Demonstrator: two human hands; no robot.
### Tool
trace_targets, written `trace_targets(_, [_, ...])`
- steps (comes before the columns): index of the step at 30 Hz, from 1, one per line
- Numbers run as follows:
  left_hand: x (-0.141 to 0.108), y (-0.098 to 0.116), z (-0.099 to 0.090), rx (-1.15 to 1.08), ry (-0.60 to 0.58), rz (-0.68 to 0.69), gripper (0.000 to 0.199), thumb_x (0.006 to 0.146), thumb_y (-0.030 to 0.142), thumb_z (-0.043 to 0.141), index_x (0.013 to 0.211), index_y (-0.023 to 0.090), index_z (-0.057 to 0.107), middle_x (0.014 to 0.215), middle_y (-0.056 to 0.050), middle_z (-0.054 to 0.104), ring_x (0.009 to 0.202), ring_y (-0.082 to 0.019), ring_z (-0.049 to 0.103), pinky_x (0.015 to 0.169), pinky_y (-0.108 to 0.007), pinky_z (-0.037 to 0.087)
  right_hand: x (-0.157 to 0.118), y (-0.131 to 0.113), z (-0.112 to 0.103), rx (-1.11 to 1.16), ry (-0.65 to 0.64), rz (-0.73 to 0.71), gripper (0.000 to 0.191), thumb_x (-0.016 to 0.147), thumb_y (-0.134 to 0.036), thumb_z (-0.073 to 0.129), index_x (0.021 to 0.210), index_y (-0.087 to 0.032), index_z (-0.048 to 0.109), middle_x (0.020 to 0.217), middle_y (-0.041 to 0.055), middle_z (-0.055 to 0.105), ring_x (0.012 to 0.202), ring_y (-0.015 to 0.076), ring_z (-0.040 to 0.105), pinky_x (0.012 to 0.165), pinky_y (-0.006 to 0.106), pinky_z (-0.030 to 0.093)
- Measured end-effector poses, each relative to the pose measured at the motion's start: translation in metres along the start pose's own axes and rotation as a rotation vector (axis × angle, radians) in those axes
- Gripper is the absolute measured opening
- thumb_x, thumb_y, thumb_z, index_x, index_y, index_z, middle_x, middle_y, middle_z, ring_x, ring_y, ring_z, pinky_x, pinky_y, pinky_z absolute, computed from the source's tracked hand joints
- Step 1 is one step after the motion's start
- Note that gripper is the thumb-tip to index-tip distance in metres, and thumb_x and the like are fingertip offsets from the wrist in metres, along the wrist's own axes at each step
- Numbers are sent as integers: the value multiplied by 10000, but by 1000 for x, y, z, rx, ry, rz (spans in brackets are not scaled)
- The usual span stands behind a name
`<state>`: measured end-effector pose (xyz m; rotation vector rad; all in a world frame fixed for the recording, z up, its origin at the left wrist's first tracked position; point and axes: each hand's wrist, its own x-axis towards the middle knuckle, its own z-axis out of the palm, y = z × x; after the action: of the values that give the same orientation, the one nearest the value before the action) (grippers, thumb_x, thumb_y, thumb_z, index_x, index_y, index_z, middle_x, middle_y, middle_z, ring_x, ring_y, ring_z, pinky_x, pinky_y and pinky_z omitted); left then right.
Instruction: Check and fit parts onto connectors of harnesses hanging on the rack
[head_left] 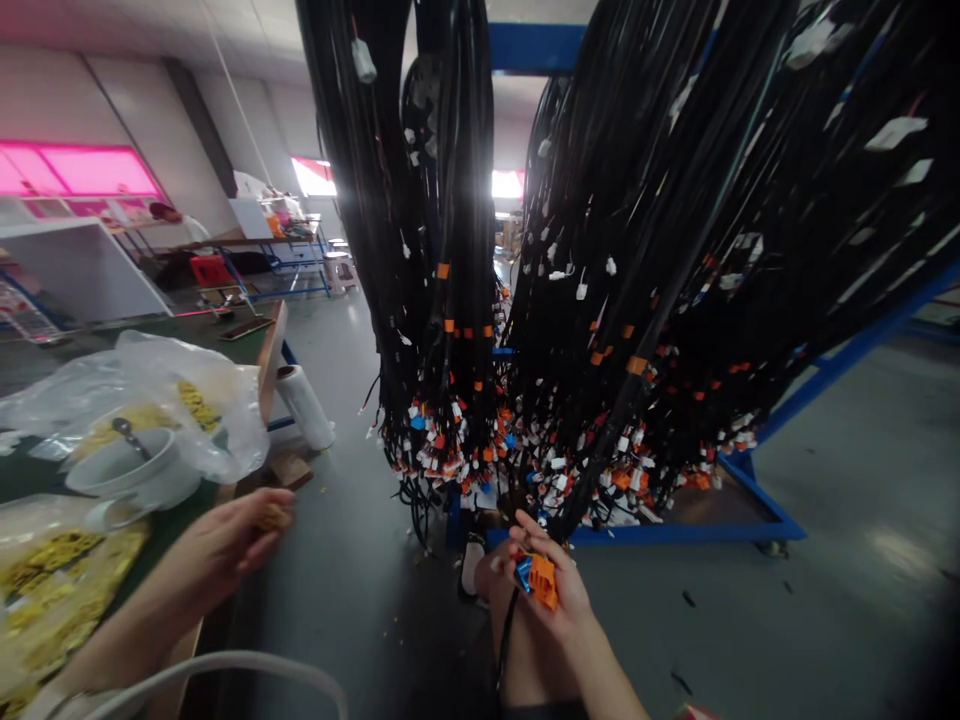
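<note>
My right hand point(559, 590) is curled round an orange connector point(542, 580) with a blue piece point(523, 573) beside it, just above my knee. A black cable hangs down below that hand. My left hand point(244, 535), fingers pinched together, holds a small brownish-yellow part point(271, 517) near the table's edge. In front, thick bundles of black cables point(457, 250) hang from a blue rack point(536, 48), their lower ends carrying white, orange, red and blue connectors.
On the table at left are a white bowl point(142, 475) with a spoon, plastic bags point(217, 390) and yellow parts point(52, 570). A plastic-film roll point(306, 405) stands beside it. The rack's blue base point(675, 535) crosses the floor. A person point(184, 222) works far left.
</note>
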<state>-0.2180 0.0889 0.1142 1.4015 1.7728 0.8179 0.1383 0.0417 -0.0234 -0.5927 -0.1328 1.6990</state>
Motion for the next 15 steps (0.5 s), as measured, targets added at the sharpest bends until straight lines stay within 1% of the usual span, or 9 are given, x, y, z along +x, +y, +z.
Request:
trace_targets(1, [2,2,20,-56,-109,-5,665,760,731,343,868,125,596,576,13,546,448,-59,376,473,-202,313,-3,-1,0,-2,6,1,313,676,-123,673,983,-187,679,849,58,701,686,143,639,634,268,524])
trace_targets(3, [5,7,63,-287,-446,-31,580,722,696,479,794,128,572,557,24,521,403,-40,323,425,-194,222,-9,-3,0,-11,20,-6,316,668,-117,677,978,-178,682,840,59,702,693,146,643,643,272,525])
trace_targets(4, [5,8,85,-349,-561,-31,547,716,664,527,771,122,570,559,20,524,397,-31,305,415,-192,187,-13,-4,-1,-18,28,-13,315,663,-115,680,972,-172,685,835,60,703,697,149,645,650,278,526])
trace_targets(6, [1,10,126,-423,-696,-35,483,702,586,617,777,109,585,663,-11,578,423,-18,313,413,-183,168,-19,-5,-3,-31,45,-23,308,654,-115,686,959,-161,691,825,63,704,700,155,648,668,294,530])
trace_targets(8, [-7,8,159,-514,-830,-92,430,665,491,706,838,110,608,770,-36,603,493,-30,415,435,-167,220,-24,-6,-5,-38,59,-28,302,655,-120,689,955,-158,694,829,67,705,713,160,654,697,305,529])
trace_targets(9, [-12,5,171,-570,-900,-128,406,662,450,725,862,114,616,812,-45,606,538,-44,466,456,-165,263,-26,-6,-6,-38,65,-29,300,655,-122,691,953,-160,696,833,68,705,722,162,656,711,307,526])
trace_targets(11, [-22,-2,187,-680,-1000,-190,356,666,377,742,877,114,629,849,-60,610,606,-68,533,500,-171,324,-28,-5,-7,-31,70,-35,295,659,-122,690,950,-164,698,833,66,704,734,158,656,735,302,519])
trace_targets(13, [-29,-11,194,-766,-1052,-244,330,656,308,761,895,117,638,877,-71,619,656,-87,574,559,-184,380,-27,-2,-4,-24,72,-50,287,659,-116,687,940,-172,702,821,60,700,732,150,652,749,294,512])
trace_targets(15, [-32,-21,193,-827,-1045,-290,342,636,263,780,917,125,640,876,-69,627,688,-101,599,626,-205,424,-23,2,1,-14,69,-61,281,654,-117,687,927,-177,703,817,58,698,726,147,647,752,291,509])
